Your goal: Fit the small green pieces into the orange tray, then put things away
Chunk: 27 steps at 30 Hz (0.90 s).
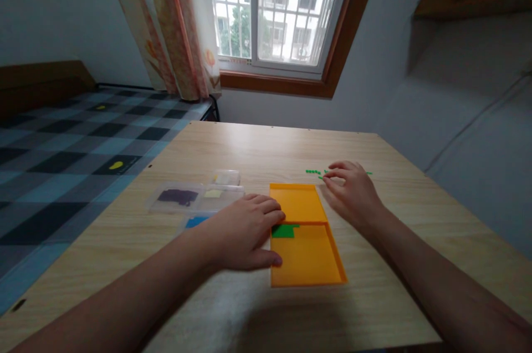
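An orange tray [310, 261] with two compartments lies on the wooden table [257, 148]. My left hand [245, 231] rests flat on the tray's left edge, fingers stretched over the rim beside a patch of green pieces [285, 230] in the near compartment. My right hand [351, 192] is just right of the tray's far corner, its fingertips pinched together at a scatter of small green beads [313, 172] on the table. What the pinch holds is too small to tell.
Clear plastic boxes [178, 198] with purple, yellow and blue pieces stand left of the tray. A bed with a checked cover [62, 159] lies along the table's left side. A window and curtain are behind; a grey wall runs on the right.
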Motion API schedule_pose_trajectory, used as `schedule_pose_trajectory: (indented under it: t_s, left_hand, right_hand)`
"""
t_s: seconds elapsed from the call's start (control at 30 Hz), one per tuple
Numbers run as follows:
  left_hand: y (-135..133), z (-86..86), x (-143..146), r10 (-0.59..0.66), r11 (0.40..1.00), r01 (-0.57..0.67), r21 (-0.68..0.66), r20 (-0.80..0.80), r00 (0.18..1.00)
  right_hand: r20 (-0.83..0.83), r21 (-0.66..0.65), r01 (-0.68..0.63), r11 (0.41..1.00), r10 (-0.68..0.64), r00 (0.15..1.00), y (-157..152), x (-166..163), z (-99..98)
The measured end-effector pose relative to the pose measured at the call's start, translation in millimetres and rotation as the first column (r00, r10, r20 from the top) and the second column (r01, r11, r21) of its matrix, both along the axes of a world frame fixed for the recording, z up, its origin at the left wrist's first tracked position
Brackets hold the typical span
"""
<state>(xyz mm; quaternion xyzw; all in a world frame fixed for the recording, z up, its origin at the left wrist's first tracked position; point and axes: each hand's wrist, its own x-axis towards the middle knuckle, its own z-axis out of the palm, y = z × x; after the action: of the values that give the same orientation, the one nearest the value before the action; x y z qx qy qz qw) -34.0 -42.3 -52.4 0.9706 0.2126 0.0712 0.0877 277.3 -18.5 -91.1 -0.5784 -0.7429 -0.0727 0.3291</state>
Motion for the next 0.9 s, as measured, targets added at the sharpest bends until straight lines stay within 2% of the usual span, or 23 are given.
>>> schedule_pose_trajectory:
  t_s: [0.07,0.13,0.2,0.23,0.3,0.43,0.57,0.73,0.9]
  left_hand:
    - [0,-0.2,0,0.002,1.0,-0.002,-0.003,-0.014,1.0]
    - [0,-0.7,1,0.003,1.0,-0.003,-0.006,-0.029,1.0]
    - [0,-1.2,1,0.003,1.0,-0.003,-0.005,-0.042,0.999]
    - [0,-1.3,0,0.005,1.0,-0.005,-0.002,-0.047,0.999]
    - [-1,-1.3,0,0.009,1.0,-0.009,0.007,-0.049,0.999]
    - [-2,0.0,0,0.011,1.0,-0.011,0.007,-0.046,0.999]
    - [-2,0.4,1,0.006,1.0,-0.006,0.001,-0.037,0.999]
    - [-1,-1.2,0,-0.002,1.0,0.002,0.004,-0.012,1.0]
    - [0,-0.9,0,-0.004,1.0,0.005,0.008,-0.015,1.0]
  right_hand:
    - [-0.05,-0.042,-0.24,0.97,0.238,0.97,-15,-1,17.1]
    - [-0.073,-0.152,-0.484,0.862,0.478,0.875,-31,-8,32.0]
    - [-0.063,-0.254,-0.593,0.764,0.598,0.799,-46,-18,41.5]
    - [-0.035,-0.301,-0.604,0.738,0.624,0.781,-52,-24,44.0]
    - [0.041,-0.373,-0.58,0.724,0.637,0.769,-61,-35,45.4]
    - [0.15,-0.45,-0.491,0.745,0.606,0.781,-65,-48,41.0]
    - [0.203,-0.474,-0.438,0.764,0.579,0.79,-63,-50,35.1]
    - [0.182,-0.471,-0.46,0.753,0.593,0.784,-60,-45,32.8]
    - [0.107,-0.486,-0.559,0.672,0.68,0.725,-59,-41,36.3]
